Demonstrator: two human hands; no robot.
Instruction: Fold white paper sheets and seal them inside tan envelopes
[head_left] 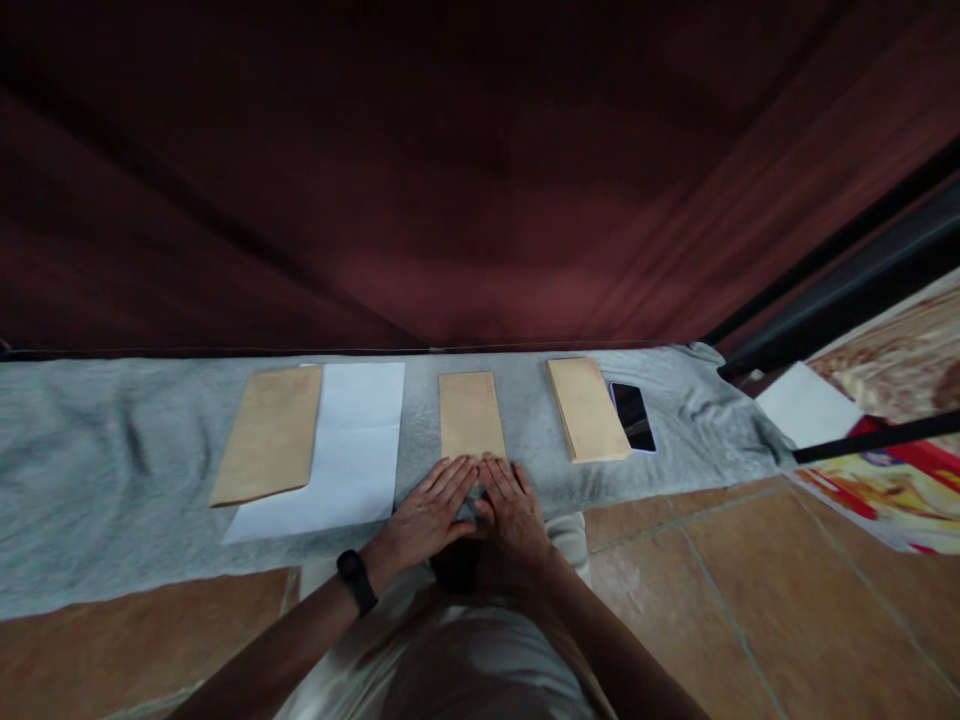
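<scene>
A brown paper envelope [470, 412] lies lengthwise in front of me on a grey cloth. My left hand [429, 512] rests flat on its near end, fingers stretched out, a black watch on the wrist. Beside it my right hand [514, 508] lies flat on the same end, its fingertips close to the left ones. The fingers hide the near edge of the envelope. To the left, a larger stack of brown envelopes [271, 432] partly covers white paper sheets [360, 440]. On the right is a pile of brown envelopes [589, 410], its near end close to a phone [634, 415].
The grey cloth [90, 460] covers a long narrow surface against a dark red curtain [450, 200]. Tiled floor [720, 580] shows below. At far right are dark bars [862, 270], a white sheet [810, 405] and a red and yellow printed package [892, 490].
</scene>
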